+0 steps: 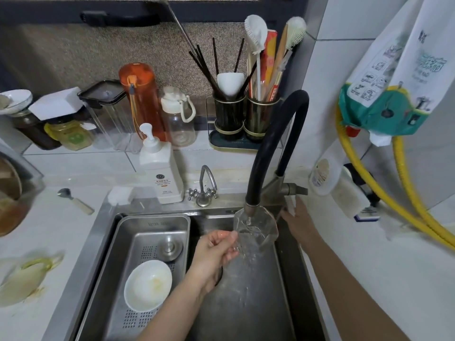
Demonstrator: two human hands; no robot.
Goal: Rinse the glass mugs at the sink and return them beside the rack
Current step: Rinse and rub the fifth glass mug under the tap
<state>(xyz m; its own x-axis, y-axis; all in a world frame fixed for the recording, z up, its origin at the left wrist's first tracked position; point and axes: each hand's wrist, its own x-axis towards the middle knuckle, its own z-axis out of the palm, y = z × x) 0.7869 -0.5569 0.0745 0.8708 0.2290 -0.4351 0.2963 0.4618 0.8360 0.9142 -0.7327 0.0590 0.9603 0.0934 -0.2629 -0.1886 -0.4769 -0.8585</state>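
Note:
A clear glass mug (256, 230) is tilted under the spout of the black hose faucet (270, 148), and water runs into it. My left hand (216, 252) grips the mug by its handle side, above the steel sink (246, 303). My right hand (295, 217) reaches to the faucet's base, its fingers at the lever (294, 189); whether they grasp it is unclear. I see only this one mug.
A steel drain basket (123, 242) in the sink's left half holds a white bowl (147, 285) and a plug. A soap dispenser (160, 173), a small tap (205, 185), bottles and a utensil holder (246, 119) line the back. A yellow hose (406, 200) hangs right.

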